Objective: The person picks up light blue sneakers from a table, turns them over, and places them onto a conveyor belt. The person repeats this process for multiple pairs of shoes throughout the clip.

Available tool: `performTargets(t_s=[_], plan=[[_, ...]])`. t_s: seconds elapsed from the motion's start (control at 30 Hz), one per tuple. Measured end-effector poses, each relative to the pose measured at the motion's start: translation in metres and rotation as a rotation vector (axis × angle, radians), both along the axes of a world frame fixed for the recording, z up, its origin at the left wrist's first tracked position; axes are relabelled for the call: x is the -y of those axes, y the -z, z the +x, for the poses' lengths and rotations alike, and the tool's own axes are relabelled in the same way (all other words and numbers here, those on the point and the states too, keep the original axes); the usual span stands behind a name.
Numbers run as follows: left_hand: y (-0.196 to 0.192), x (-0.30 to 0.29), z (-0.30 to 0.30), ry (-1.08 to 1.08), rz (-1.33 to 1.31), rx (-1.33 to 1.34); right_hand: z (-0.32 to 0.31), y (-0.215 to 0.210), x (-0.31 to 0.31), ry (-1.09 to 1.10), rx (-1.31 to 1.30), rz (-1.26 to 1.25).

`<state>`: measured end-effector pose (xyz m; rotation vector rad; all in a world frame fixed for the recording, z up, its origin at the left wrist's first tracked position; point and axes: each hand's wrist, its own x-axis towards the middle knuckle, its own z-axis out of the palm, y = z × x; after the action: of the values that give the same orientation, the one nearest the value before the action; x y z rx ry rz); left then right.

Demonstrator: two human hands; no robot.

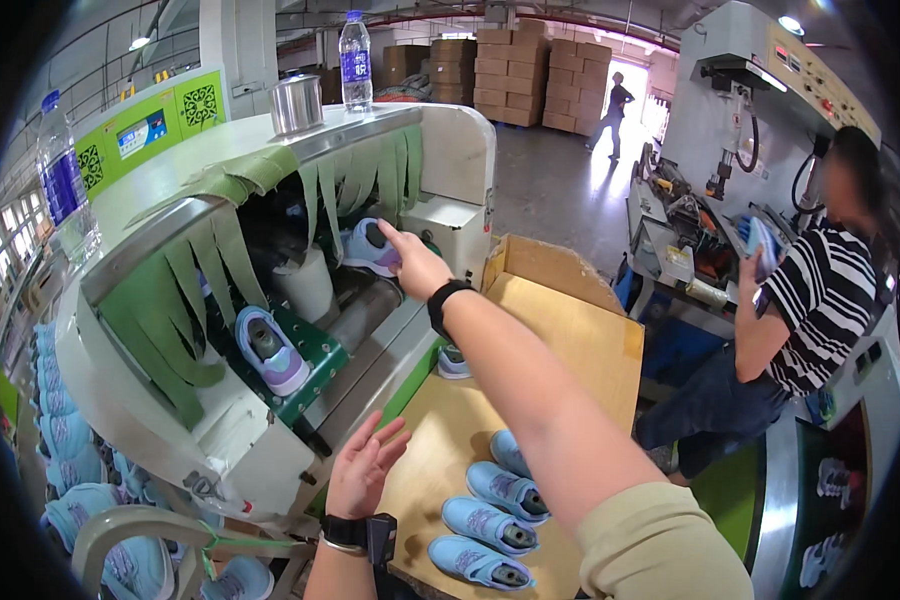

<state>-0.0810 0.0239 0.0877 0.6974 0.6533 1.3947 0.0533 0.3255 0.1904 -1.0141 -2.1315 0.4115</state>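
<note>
My right hand point(417, 264) reaches into the curtained opening of the machine and grips a light blue and lilac sneaker point(368, 250) at one end; some of its fingers are hidden behind the shoe. Below it, my left hand point(362, 468) hangs over the wooden board with its fingers spread, holding nothing. Another blue and lilac sneaker point(270, 352), a dark form inside it, rests on the green perforated plate point(315, 372) at the machine's mouth. On the board point(440, 415) several light blue sneakers point(480, 558) lie in a row, dark forms showing in their openings.
Green strips point(170, 320) hang across the machine's opening. A steel cup point(297, 104) and water bottles point(356, 62) stand on top. At lower left, a rack holds several blue sneakers point(70, 450). To the right, a person in a striped shirt point(825, 290) holds a shoe beside another machine.
</note>
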Motion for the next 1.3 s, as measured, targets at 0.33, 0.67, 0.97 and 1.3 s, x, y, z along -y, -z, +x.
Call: performTargets(t_s=[0.33, 0.67, 0.97, 1.3], plan=[[-0.002, 0.006, 0.008, 0.033, 0.027, 0.010, 0.131, 0.089, 0.032, 0.043, 0.187, -0.494], [0.018, -0.001, 0.028, -0.046, -0.437, -0.183, 0.133, 0.079, 0.147, -0.264, 0.459, -0.085], [0.005, 0.014, 0.034, 0.264, -0.110, 0.311, 0.184, 0.036, 0.252, -0.021, 0.017, -0.189], [-0.024, -0.018, -0.007, -0.133, 0.227, 0.247, 0.230, 0.136, 0.298, 0.251, -0.071, -0.560]])
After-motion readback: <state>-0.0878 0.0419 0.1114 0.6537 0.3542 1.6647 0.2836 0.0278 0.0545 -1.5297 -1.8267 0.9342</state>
